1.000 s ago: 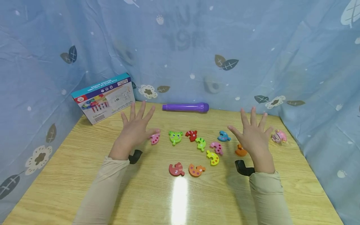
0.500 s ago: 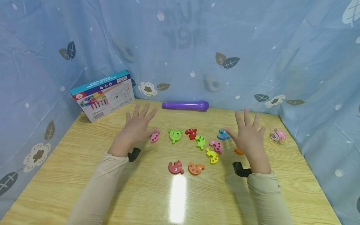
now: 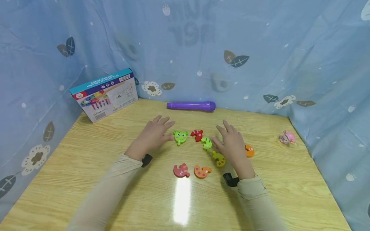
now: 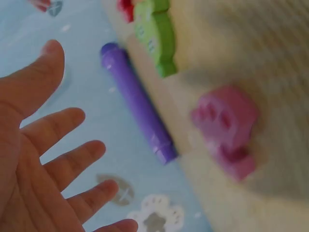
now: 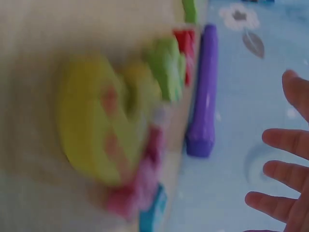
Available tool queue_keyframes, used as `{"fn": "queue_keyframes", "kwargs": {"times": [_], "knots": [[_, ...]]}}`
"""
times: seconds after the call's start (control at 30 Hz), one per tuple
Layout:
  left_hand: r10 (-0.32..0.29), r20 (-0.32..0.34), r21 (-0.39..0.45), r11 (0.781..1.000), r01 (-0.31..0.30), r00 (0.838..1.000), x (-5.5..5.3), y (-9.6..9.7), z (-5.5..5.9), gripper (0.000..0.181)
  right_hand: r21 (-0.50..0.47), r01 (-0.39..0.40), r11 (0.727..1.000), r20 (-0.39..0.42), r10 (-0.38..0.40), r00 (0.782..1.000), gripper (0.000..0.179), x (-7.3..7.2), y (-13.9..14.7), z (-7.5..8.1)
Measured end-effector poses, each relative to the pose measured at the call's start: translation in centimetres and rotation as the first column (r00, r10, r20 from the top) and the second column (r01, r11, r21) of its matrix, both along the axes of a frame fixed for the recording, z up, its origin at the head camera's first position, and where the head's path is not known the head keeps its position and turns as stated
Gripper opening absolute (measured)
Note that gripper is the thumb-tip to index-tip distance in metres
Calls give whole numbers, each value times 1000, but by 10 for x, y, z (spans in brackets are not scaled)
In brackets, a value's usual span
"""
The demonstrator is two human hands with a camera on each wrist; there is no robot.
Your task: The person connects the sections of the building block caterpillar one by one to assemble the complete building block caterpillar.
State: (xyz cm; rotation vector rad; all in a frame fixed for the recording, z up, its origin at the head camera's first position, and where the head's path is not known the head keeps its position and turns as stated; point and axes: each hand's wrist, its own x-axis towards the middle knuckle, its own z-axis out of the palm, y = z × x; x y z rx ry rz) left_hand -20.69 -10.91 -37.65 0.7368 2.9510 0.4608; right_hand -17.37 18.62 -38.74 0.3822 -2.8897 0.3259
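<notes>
My left hand (image 3: 153, 134) hovers with spread fingers, its thumb beside the green animal-face piece (image 3: 180, 137). Under that hand is a pink dotted piece (image 4: 227, 118), hidden in the head view but plain in the left wrist view. My right hand (image 3: 232, 146), fingers apart and holding nothing, hangs over a pink piece (image 5: 140, 183) and a blue one (image 5: 153, 210). Around its thumb lie a green striped piece (image 3: 206, 143) and a yellow dotted piece (image 3: 220, 159). An orange piece numbered 10 (image 3: 250, 150) shows at its right side.
A red striped piece (image 3: 198, 135) lies mid-table; a red 2 piece (image 3: 181, 170) and orange dotted piece (image 3: 202, 171) lie nearer. Behind are a purple toy microphone (image 3: 190, 106) and a box (image 3: 105, 95). A pink figurine (image 3: 287, 137) sits right. Blue curtain (image 3: 185, 48) surrounds the wooden table (image 3: 138, 199).
Both hands have moved inward. The left now covers its pink piece and nears the green face; the right has shifted left over the pink and blue pieces, uncovering the orange 10.
</notes>
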Motion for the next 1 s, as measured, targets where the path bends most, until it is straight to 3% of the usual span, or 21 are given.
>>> {"fn": "queue_keyframes", "kwargs": {"times": [0.1, 0.3, 0.47, 0.63, 0.83, 1.0], "knots": [[-18, 2, -7, 1000, 18, 1000, -4, 10, -9, 58, -11, -23, 1000, -18, 23, 1000, 54, 7, -16, -7], [-61, 6, -73, 995, 61, 998, -14, 31, -30, 49, 12, -67, 998, 46, 67, 997, 53, 24, -45, -14], [-75, 14, -83, 994, 76, 997, -18, 41, -41, 47, 31, -141, 990, 37, 140, 990, 51, 39, -61, -21], [-58, 34, -57, 997, 60, 998, -18, 43, -45, 50, 28, -235, 972, 53, 233, 971, 53, 53, -75, -26], [-43, 85, -31, 998, 46, 995, -16, 39, -48, 51, 66, -261, 963, 118, 252, 961, 57, 65, -86, -29], [-48, 128, 6, 999, 48, 991, -5, 35, -45, 50, 59, -286, 957, 157, 274, 949, 55, 69, -91, -34]]}}
